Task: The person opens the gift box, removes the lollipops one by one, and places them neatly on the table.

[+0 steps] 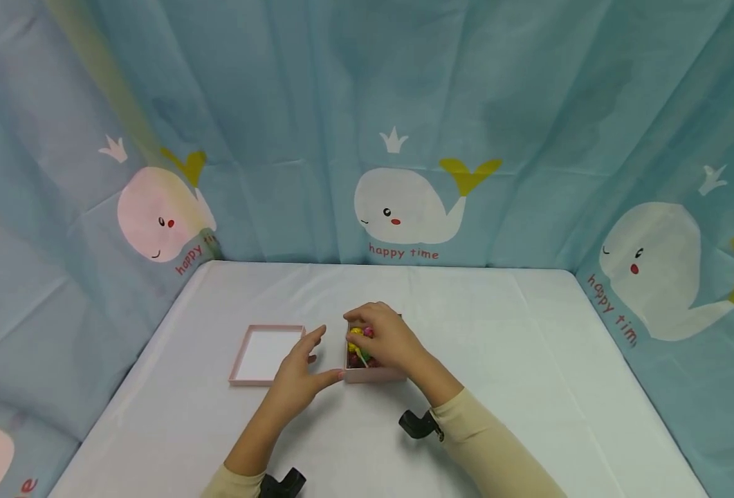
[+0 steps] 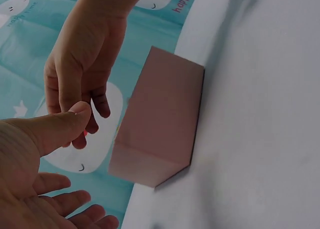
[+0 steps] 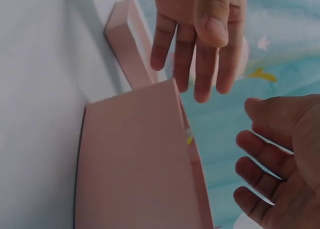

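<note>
A pink open-topped box (image 1: 375, 375) stands on the table, with colorful wrapped lollipops (image 1: 355, 344) inside, yellow and pink ones among them. My right hand (image 1: 388, 337) is over the box, fingers spread and slightly bent, partly covering the contents. In the right wrist view nothing shows between the fingers of that right hand (image 3: 280, 159). My left hand (image 1: 298, 377) is at the box's left side, fingers apart, its thumb tip right by the near left corner. The left wrist view shows this left hand (image 2: 40, 164) holding nothing, with the box (image 2: 160, 109) beyond it.
A shallow pink lid (image 1: 273, 353) with a white inside lies left of the box, partly behind my left hand. The white-covered table (image 1: 516, 387) runs back to blue curtains (image 1: 279, 194) printed with whales. Black camera mounts (image 1: 418, 424) sit at both wrists.
</note>
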Available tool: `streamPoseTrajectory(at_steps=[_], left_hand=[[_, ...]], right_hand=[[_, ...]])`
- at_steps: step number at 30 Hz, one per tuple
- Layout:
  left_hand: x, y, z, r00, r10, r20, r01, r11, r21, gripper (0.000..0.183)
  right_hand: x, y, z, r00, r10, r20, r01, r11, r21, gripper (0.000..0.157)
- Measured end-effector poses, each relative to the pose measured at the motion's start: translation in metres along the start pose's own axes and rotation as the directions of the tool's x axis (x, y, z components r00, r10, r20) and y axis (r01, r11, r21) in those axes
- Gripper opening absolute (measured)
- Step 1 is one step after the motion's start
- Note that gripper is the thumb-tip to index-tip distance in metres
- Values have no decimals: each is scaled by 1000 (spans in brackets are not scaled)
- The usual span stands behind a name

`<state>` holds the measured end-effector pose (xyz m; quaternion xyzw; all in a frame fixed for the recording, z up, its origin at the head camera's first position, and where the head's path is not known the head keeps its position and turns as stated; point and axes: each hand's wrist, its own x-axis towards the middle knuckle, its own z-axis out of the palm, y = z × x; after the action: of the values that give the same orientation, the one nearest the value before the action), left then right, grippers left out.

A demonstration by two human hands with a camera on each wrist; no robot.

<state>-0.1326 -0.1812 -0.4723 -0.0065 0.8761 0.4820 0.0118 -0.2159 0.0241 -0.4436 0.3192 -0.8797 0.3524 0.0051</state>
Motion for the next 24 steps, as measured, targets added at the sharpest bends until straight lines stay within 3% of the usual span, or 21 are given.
streamPoseTrajectory(at_steps=[6, 12, 19, 24], left_hand=[[3, 0, 19, 1000, -2, -18, 1, 1000, -28, 95], [4, -3, 34, 999, 9, -54, -12, 998, -55, 94], [7, -13, 45, 999, 8, -39, -14, 987, -158, 90], [10, -20, 53, 998, 44, -54, -54, 979, -196, 81]], right_hand=[[4, 12, 4, 997, 66, 46, -67, 998, 0, 33], [6, 20, 10, 995, 58, 80, -58, 998, -7, 29], [6, 29, 17, 991, 61, 116, -61, 998, -3, 33], [5, 34, 19, 990, 41, 134, -40, 999, -9, 30]])
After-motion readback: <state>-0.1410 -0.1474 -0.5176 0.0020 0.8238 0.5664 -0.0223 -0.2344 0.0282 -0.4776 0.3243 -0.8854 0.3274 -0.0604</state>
